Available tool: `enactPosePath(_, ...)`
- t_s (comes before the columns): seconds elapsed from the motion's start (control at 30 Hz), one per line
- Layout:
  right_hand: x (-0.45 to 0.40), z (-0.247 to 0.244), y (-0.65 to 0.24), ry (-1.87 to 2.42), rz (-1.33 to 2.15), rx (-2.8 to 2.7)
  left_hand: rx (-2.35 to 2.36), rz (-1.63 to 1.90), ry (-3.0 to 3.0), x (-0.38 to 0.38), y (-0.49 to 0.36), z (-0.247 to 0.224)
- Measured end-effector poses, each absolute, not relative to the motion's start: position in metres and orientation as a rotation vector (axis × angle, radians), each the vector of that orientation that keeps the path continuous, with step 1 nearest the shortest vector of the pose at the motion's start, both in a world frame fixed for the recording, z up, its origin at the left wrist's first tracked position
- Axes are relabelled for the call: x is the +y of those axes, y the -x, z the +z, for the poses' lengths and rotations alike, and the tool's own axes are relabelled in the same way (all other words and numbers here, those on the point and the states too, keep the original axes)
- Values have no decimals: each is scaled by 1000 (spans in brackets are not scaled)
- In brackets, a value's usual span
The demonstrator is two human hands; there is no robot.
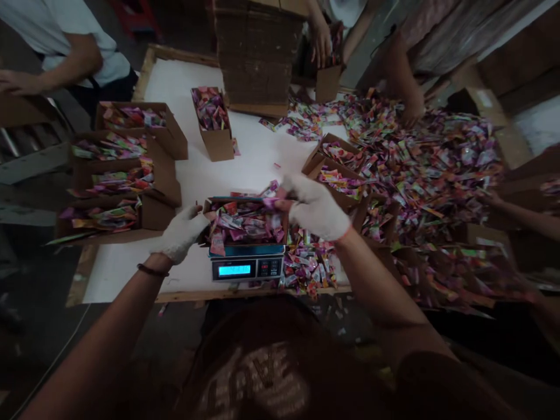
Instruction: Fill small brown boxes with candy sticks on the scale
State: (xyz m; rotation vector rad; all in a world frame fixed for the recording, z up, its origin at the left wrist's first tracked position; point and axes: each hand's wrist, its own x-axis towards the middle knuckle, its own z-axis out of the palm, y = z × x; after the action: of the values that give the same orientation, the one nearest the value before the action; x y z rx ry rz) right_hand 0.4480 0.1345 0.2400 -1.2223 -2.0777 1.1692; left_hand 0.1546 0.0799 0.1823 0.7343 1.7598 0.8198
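Note:
A cardboard box [205, 233] filled with small, colourful wrapped candies [245, 221] sits on a digital scale [214, 269] with a lit blue display; its digits are too blurred to read. My left hand [181, 234], in a white glove with bare fingertips, grips the box's left edge between thumb and fingers. Over the box's right side, my gloved right hand [318, 207] has its fingers closed on purple-pink wrapped candies [270, 202]. How many it holds is hard to make out.
Filled boxes [164, 175] stand at the left, another box [219, 144] farther back. A large carton [258, 58] rises behind. Loose candies [437, 169] are heaped at right, beside more boxes [315, 160]. Co-workers' hands [411, 111] reach in from the far side and right.

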Motion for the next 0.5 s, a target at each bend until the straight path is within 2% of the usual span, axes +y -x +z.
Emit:
enactPosePath(0.13,130,247,-519,1522,1359,-2107,1701,610,-630,82,-167,196)
enactPosePath(0.2,143,233,-541,1874,1203,-2226,1739,512,-580,78,-163,195)
enactPosePath(0.33,190,190,-567,2447,597,-2121,1820,522,-758,65,-141,182)
enactPosePath(0.5,218,154,-569,2585,519,-2122,1823,601,-725,56,-142,185)
